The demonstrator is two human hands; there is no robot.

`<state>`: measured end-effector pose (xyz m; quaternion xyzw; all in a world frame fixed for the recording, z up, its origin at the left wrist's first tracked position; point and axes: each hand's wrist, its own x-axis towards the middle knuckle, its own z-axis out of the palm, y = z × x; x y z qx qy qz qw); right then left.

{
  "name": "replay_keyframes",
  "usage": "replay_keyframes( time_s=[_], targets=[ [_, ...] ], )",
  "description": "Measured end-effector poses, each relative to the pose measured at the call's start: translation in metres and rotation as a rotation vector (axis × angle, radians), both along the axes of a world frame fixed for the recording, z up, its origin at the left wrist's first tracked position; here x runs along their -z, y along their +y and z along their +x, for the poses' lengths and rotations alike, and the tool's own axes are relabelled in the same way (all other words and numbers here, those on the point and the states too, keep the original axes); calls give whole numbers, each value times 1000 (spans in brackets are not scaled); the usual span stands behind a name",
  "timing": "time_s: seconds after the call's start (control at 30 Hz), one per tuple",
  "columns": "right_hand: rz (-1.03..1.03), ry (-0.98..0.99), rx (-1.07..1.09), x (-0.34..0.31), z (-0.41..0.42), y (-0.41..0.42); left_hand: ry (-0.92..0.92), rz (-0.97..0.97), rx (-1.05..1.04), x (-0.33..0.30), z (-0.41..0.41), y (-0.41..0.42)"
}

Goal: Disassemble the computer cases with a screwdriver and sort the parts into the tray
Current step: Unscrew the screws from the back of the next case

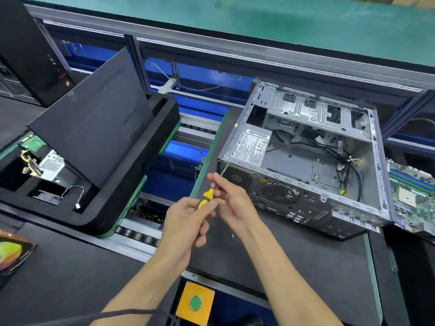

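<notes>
An open grey computer case (303, 161) lies on its side on a dark mat, its rear panel facing me and its power supply (250, 147) in the near left corner. My left hand (186, 220) grips the yellow-and-black handle of a screwdriver (207, 196). Its shaft reaches up to a screw at the case's rear top-left corner (227, 165). My right hand (231, 196) pinches the shaft just above the handle. A loose screw (232, 236) lies on the mat below my hands. The black foam tray (131, 184) at left holds a side panel (94, 135), a perforated metal part and a small cable.
A motherboard (412, 196) lies right of the case. Another black tower (30, 50) stands at the far left. A yellow box with a green button (195, 302) sits at the near edge. A roller conveyor (150, 217) runs between tray and mat. A green bench spans the back.
</notes>
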<state>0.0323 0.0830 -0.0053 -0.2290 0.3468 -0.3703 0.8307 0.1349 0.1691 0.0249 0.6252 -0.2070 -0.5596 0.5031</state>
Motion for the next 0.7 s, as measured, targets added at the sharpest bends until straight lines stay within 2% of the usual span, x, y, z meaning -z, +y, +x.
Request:
replay_keyframes(
  time_s=[0.07, 0.13, 0.17, 0.23, 0.3, 0.33, 0.4, 0.43, 0.47, 0.53, 0.6, 0.63, 0.7],
  targets=[
    [37, -130, -10, 1, -4, -1, 163, 56, 24, -5, 2, 0],
    [38, -97, 22, 4, -7, -4, 374, 140, 87, -9, 5, 0],
    [18, -41, 41, 6, -7, -5, 398, 155, 110, -8, 5, 1],
    [-38, 44, 69, 8, -4, -6, 267, 134, 117, -3, 3, -1],
    [-42, 17, 63, 9, -2, -7, 124, 62, 88, -2, 2, -1],
    [-21, -46, 47, 9, -3, -7, 145, 37, 80, -2, 4, -1],
    [-3, -116, 31, 8, -8, -9, 376, 82, 119, -4, 9, -3],
    [-8, -89, 35, 7, -9, -10, 478, 119, 145, -5, 10, -2],
    [-28, -39, 45, 6, -9, -10, 497, 151, 162, -5, 11, -2],
    [-78, 39, 77, 7, -4, -11, 362, 160, 165, -3, 8, -1],
    [-65, 16, 74, 6, -1, -12, 217, 66, 139, 0, 6, 2],
    [-45, -33, 63, 7, -2, -13, 197, 25, 128, -1, 8, 2],
    [-21, -109, 40, 9, -8, -15, 331, 49, 151, -2, 15, 1]
  ],
)
